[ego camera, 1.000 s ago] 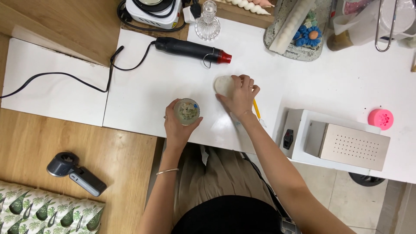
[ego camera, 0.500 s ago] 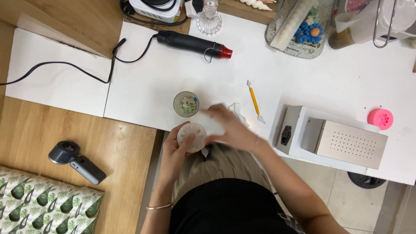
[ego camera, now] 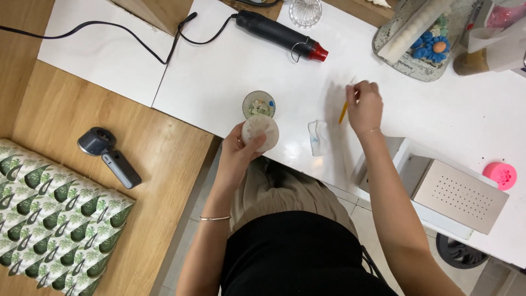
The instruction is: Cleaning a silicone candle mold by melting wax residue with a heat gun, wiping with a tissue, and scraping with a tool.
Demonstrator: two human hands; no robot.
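My left hand (ego camera: 236,156) holds a round white disc-shaped mould (ego camera: 260,132) at the near edge of the white table (ego camera: 230,77). Just beyond it stands a small round cup (ego camera: 258,104) with pale, green and blue bits inside. My right hand (ego camera: 364,107) is farther right on the table, fingers closed on a thin yellow stick (ego camera: 343,111). Between the hands lies a small crumpled clear wrapper (ego camera: 318,138).
A black heat gun with a red nozzle (ego camera: 282,35) and its cable lie at the back. A grey perforated metal box (ego camera: 457,194) and a pink mould (ego camera: 499,175) sit right. A tray with a blue flower piece (ego camera: 430,33), a glass stand (ego camera: 305,11) and a handheld device (ego camera: 107,155) are around.
The right hand left the white mould and reached right to the yellow stick. The left hand now holds the mould alone; a clear wrapper lies on the table.
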